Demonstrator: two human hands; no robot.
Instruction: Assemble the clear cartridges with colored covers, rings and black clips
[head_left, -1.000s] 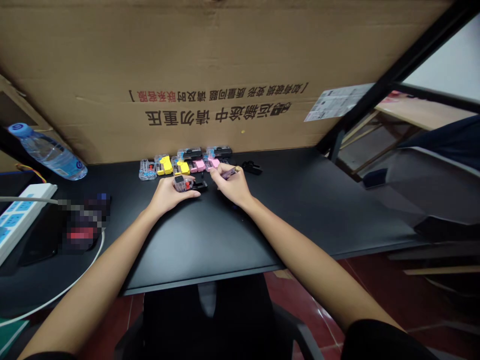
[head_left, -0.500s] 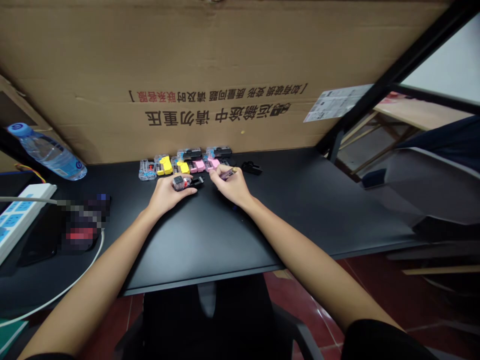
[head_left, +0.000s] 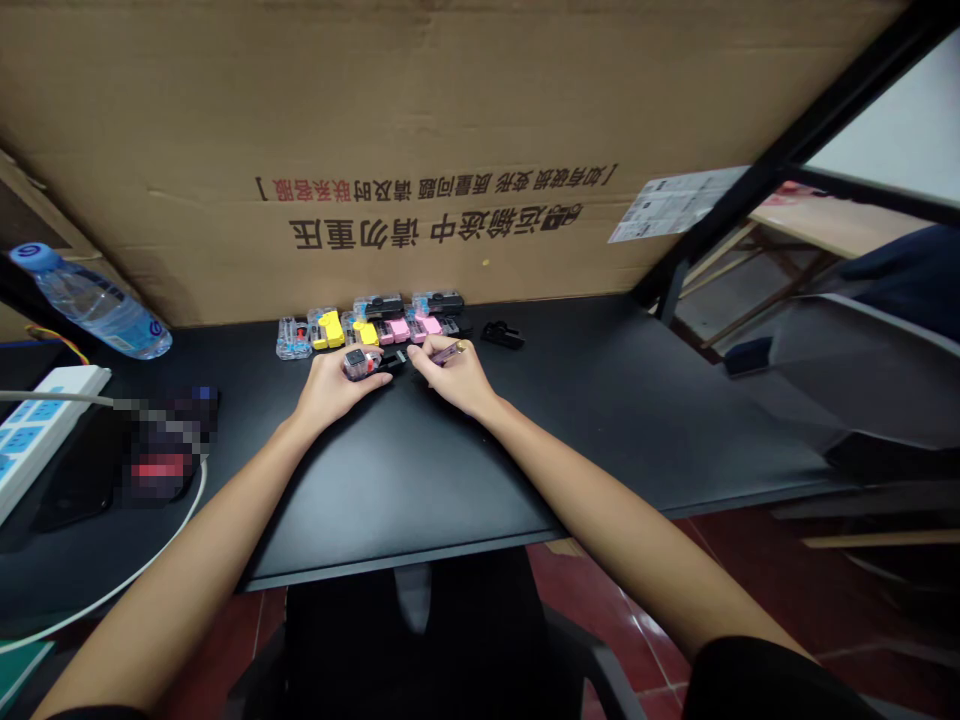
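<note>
My left hand (head_left: 328,388) is closed around a small clear plastic case (head_left: 357,364) with a dark square face and a bit of red. A black piece (head_left: 393,361) sticks out from the case to the right. My right hand (head_left: 461,383) pinches a slim purplish pen-like tool (head_left: 448,354) with a gold-coloured end; its tip is hidden by the fingers. Those fingers are close to the end of the black piece, but I cannot tell whether they touch. Behind both hands stand several clear cases with yellow parts (head_left: 328,329), pink parts (head_left: 428,327) and black parts (head_left: 379,306).
A loose black clip-like part (head_left: 502,335) lies to the right on the black table (head_left: 600,420). Cardboard (head_left: 450,120) rises along the back edge. On the left are a water bottle (head_left: 97,305), a white power strip (head_left: 45,420), a phone (head_left: 79,475) and a white cable (head_left: 176,530).
My right hand has moved slightly left with the pen-like tool, closer to the black piece. The left hand has stayed nearly in place, still gripping the clear case.
</note>
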